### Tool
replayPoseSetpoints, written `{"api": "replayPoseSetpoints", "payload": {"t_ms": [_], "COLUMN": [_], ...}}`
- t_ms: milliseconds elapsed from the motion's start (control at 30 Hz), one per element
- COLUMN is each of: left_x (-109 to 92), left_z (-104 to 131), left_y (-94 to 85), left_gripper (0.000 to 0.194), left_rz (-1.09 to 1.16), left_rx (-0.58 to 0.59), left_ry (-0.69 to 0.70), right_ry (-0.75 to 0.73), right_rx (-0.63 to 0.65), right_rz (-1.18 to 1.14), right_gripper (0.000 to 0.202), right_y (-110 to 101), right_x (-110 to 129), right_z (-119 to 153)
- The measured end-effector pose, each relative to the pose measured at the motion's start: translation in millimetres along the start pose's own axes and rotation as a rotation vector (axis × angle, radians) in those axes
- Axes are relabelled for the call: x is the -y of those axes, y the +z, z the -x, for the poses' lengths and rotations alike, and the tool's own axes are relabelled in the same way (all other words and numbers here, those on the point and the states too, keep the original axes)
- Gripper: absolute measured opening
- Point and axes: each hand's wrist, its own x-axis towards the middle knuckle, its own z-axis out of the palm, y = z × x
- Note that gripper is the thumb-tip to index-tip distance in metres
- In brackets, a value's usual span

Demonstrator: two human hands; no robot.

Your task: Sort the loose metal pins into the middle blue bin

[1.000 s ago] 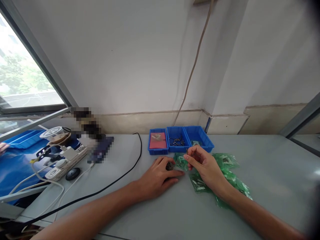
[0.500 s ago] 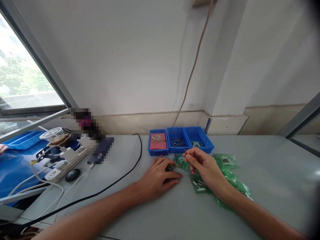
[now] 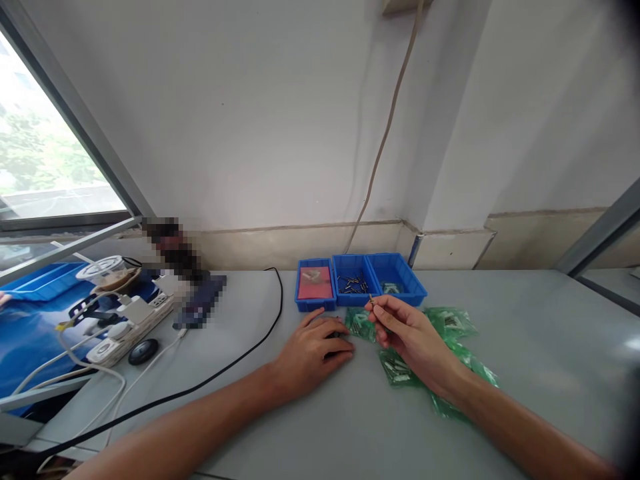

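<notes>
My right hand (image 3: 405, 330) pinches a small, thin metal pin (image 3: 371, 301) between thumb and fingertips, upright, just in front of the blue bins; its exact kind is too small to tell. On the tabletop rests my left hand (image 3: 315, 347), fingers curled over something small and dark, mostly hidden. Between the hands lies a green plastic bag of metal parts (image 3: 361, 323). Another green bag (image 3: 397, 368) lies beneath my right hand, and more green bags (image 3: 453, 321) are to its right. Dark metal pins (image 3: 353, 285) lie in the middle blue bin (image 3: 341, 300).
A left blue bin (image 3: 316, 307) holds a pink sheet (image 3: 314, 290); a right blue bin (image 3: 413, 291) holds small pieces. A black cable (image 3: 240, 363) crosses the grey table. At left are a power strip (image 3: 107, 350), a black mouse (image 3: 143, 351) and a lidded cup (image 3: 107, 270).
The fingers of my left hand have drawn in slightly to the left, covering the metal parts that showed between them. My right hand keeps its pinch, with the pin showing more.
</notes>
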Motion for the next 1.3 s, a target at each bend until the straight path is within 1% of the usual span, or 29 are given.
{"api": "replayPoseSetpoints", "payload": {"t_ms": [67,200,233,333,400,533,733,933,1100,1300], "left_x": [-0.7,-4.8,-5.7,-6.8,-6.5,-5.5,-7.2,-8.7,-6.8,-6.4], "left_z": [-0.5,-2.1,-2.5,-3.3,-3.2,-1.9,-0.8,-1.7,-2.0,-3.0], "left_y": [-1.2,-4.9,-5.5,-6.3,-6.0,-5.2,-5.7,-7.4,-6.3,-7.1], "left_gripper": [0.019,0.031,0.03,0.018,0.013,0.012,0.014,0.027,0.03,0.037], "left_rz": [0.008,0.026,0.026,0.018,0.019,0.027,0.038,0.051,0.057,0.045], "left_rx": [0.006,0.021,0.026,0.036,0.034,0.031,0.02,0.024,0.032,0.06], "left_ry": [-0.011,-0.016,-0.015,-0.026,-0.033,-0.059,-0.102,-0.153,-0.133,-0.097], "right_ry": [-0.018,-0.052,-0.058,-0.081,-0.092,-0.104,-0.17,-0.169,-0.134,-0.15], "right_rx": [-0.003,0.001,0.003,0.007,0.005,0.001,-0.031,-0.033,-0.053,-0.106], "right_rz": [0.057,0.225,0.256,0.31,0.326,0.355,0.419,0.414,0.372,0.332], "right_gripper": [0.035,0.035,0.035,0.036,0.034,0.031,0.027,0.028,0.033,0.036], "right_y": [1.9,5.5,5.8,5.3,4.3,2.3,-0.8,-1.4,0.9,-2.6], "right_x": [0.5,-0.7,-1.4,-3.4,-4.2,-5.2,-9.9,-10.3,-6.7,-10.6], "right_z": [0.9,3.9,4.4,4.2,2.8,0.3,-1.4,-2.3,0.0,-3.5]}}
